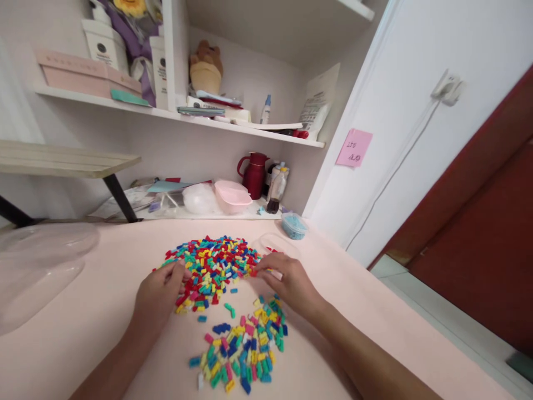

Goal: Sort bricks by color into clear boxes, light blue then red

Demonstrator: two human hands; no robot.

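Note:
A large heap of small coloured plastic pieces lies on the pale pink table, red, blue, green and yellow mixed. A smaller heap without red lies nearer to me. My left hand rests at the big heap's left edge, its fingers curled over a few pieces. My right hand is at the heap's right edge, thumb and fingers pinched on a small red piece. A clear shallow dish with a few red pieces sits just beyond my right hand.
A small tub of blue pieces stands at the table's far right. Clear plastic lids lie at the left. Behind are a red jug, a pink lidded box, bottles and cluttered shelves. A pink note hangs on the white wall.

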